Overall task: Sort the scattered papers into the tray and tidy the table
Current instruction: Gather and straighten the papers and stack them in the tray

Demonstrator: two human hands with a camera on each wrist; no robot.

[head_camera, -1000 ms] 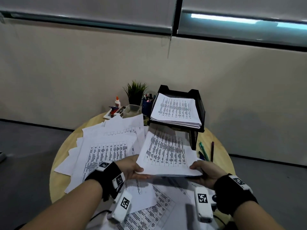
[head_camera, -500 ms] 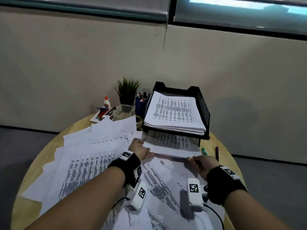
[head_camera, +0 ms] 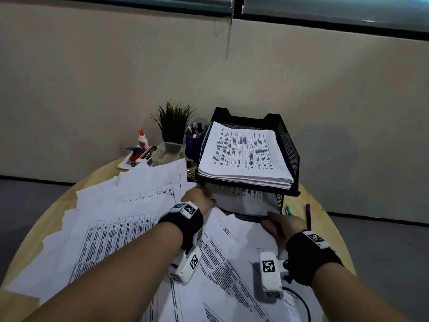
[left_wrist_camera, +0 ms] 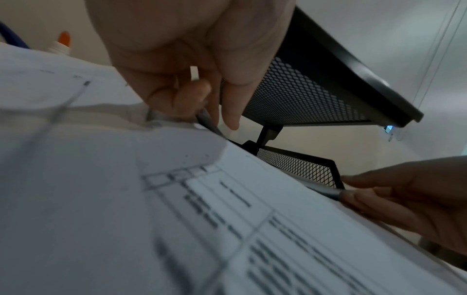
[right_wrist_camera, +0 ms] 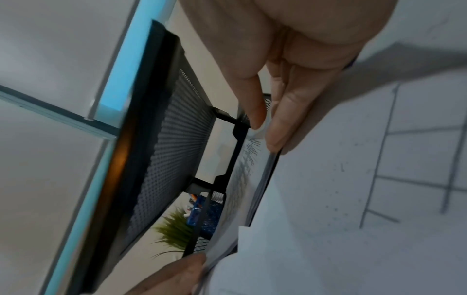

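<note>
Head view: the left hand [head_camera: 200, 198] is seen at the left near corner of a sheaf [head_camera: 241, 201] of printed sheets, and the right hand [head_camera: 279, 225] at the right near corner. In the left wrist view the sheaf's edge is pinched between thumb and curled fingers [left_wrist_camera: 194, 93] of the left hand. In the right wrist view the sheaf's corner is nipped between thumb and fingers [right_wrist_camera: 283, 111] of the right hand. The sheaf is held partly inside the lower tier of a black mesh tray [head_camera: 287, 149], with its near edge at the tier's front lip.

A thick stack [head_camera: 243, 154] of printed papers lies in the upper tier, at twelve o'clock from the hands. Loose papers [head_camera: 104, 228] are spread over the round wooden worktop [head_camera: 30, 242], from nine o'clock round to six o'clock of the hands. At eleven o'clock, toward the far edge, stand a glue bottle [head_camera: 143, 138], a small plant [head_camera: 173, 122] and a blue cup [head_camera: 192, 142] of pens beside the tray. At three o'clock, just right of the tray, lie a green pen [head_camera: 287, 209] and a dark pen [head_camera: 308, 214].
</note>
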